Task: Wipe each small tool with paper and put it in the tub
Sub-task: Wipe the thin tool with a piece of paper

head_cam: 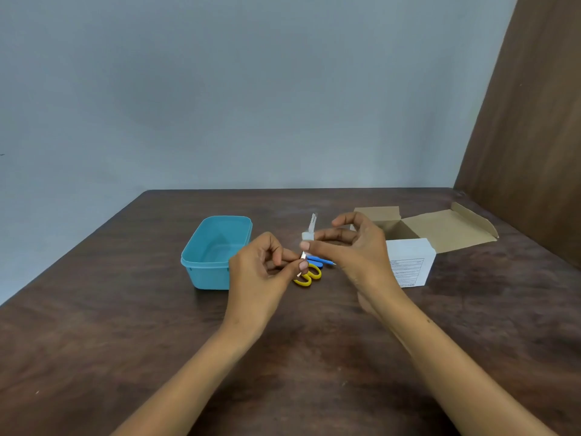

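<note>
A: Left hand (267, 265)?
B: Raised above the table (125, 325), fingers curled; a small metal tool (303, 255) is pinched between thumb and fingertips. Only a short silver end is seen past the thumb, so the tool's kind cannot be told.

A: Right hand (349, 247)?
B: Raised just right of the left. A small white piece of paper (308, 236) is pinched between thumb and forefinger, directly above the tool's exposed end. Whether paper and tool touch cannot be told. The other fingers are arched, nothing gripped.

A: Tub?
B: A teal plastic tub (217, 251) is set on the table left of the hands, lid off; no tools are seen inside.

A: Other items?
B: Yellow-handled scissors (309, 276) are laid on the table below the hands, a blue-handled tool (320, 262) just beside them. A thin white strip (312, 222) is seen above the paper. An open cardboard box (440, 231) with a white label (407, 272) is placed to the right.
</note>
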